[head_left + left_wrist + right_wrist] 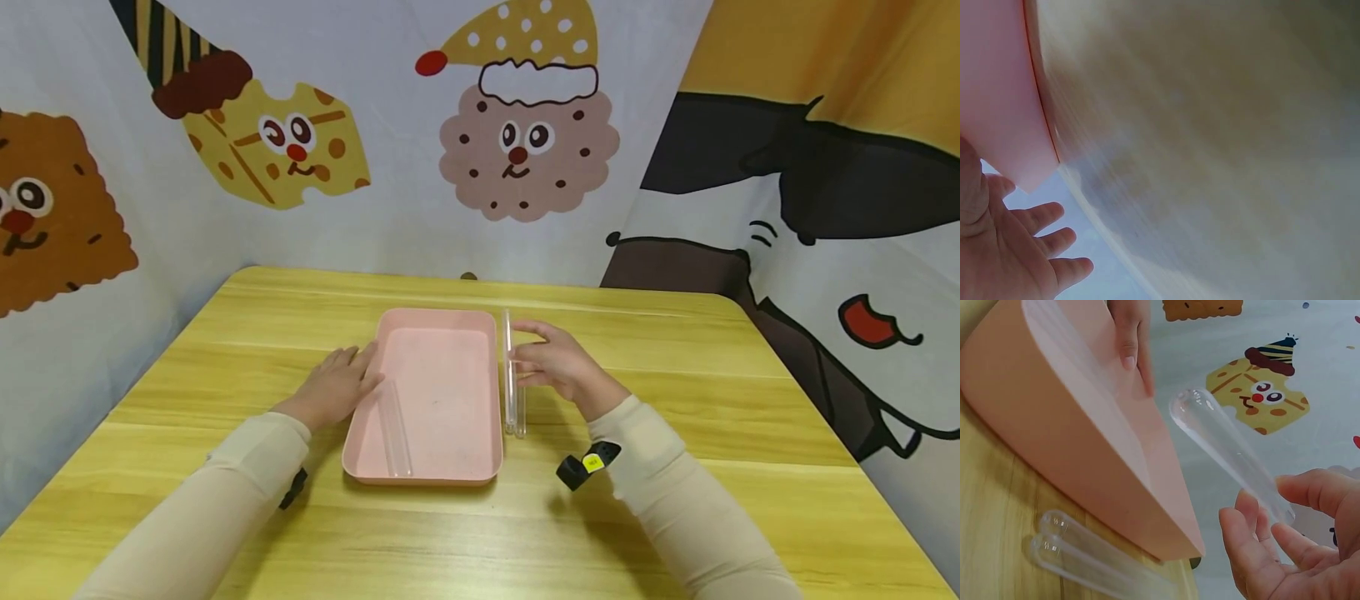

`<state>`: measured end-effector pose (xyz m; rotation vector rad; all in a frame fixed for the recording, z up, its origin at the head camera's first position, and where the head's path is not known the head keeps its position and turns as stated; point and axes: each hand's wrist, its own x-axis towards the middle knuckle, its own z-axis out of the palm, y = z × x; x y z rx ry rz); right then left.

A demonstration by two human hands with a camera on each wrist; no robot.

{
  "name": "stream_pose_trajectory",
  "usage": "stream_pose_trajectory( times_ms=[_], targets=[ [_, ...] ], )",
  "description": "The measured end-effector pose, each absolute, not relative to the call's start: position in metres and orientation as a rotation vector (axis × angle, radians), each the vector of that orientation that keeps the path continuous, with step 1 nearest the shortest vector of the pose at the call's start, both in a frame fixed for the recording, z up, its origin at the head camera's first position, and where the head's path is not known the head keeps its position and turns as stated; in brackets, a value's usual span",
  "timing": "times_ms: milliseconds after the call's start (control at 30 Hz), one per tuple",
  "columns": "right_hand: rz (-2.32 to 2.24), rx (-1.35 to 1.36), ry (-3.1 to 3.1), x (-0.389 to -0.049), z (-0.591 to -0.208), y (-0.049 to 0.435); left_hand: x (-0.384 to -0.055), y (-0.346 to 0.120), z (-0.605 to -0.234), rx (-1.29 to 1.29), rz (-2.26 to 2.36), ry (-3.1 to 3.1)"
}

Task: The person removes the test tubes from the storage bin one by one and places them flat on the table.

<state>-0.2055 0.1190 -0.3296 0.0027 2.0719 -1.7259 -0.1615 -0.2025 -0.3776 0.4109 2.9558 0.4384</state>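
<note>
My right hand [551, 362] pinches a clear test tube [1232, 456] between thumb and fingers, near one end. Its rounded end points away from the hand, over the right rim of a pink tray [423, 482]. Two more clear test tubes [1085, 559] lie side by side on the table along the tray's right side. Inside the tray, at its left, lies another clear tube [395, 433]. On the tray's left rim rests my left hand [337, 387], fingers spread and relaxed.
The tray stands on a wood-grain table [450, 542]. Behind it hangs a white cloth [397, 233] printed with cartoon biscuits and cheese. Each wrist carries a black strap, the right one with a small camera [588, 465].
</note>
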Motion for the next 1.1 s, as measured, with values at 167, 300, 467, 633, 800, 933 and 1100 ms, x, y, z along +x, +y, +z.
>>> stream_pose_trajectory(
  times_ms=[167, 300, 467, 633, 800, 933, 1100],
  targets=[
    [-1.704, 0.012, 2.092, -0.204, -0.332, 0.125, -0.162, -0.202, -0.378, 0.399, 0.44, 2.953],
    [-1.687, 0.027, 2.103, -0.205, -0.336, 0.13, -0.162, -0.202, -0.377, 0.39, 0.439, 2.953],
    [-1.69, 0.057, 2.104, -0.206, -0.342, 0.135, -0.162, -0.202, -0.377, 0.389, 0.429, 2.954],
    [-1.688, 0.087, 2.106, -0.208, -0.349, 0.139, -0.162, -0.201, -0.377, 0.393, 0.427, 2.954],
    [-1.674, 0.107, 2.117, -0.21, -0.354, 0.141, -0.16, -0.202, -0.377, 0.404, 0.443, 2.965],
    [-1.668, 0.114, 2.109, -0.211, -0.355, 0.143, -0.16, -0.202, -0.376, 0.41, 0.447, 2.965],
    [-1.661, 0.132, 2.116, -0.211, -0.357, 0.144, -0.16, -0.202, -0.376, 0.398, 0.454, 2.956]
  ],
)
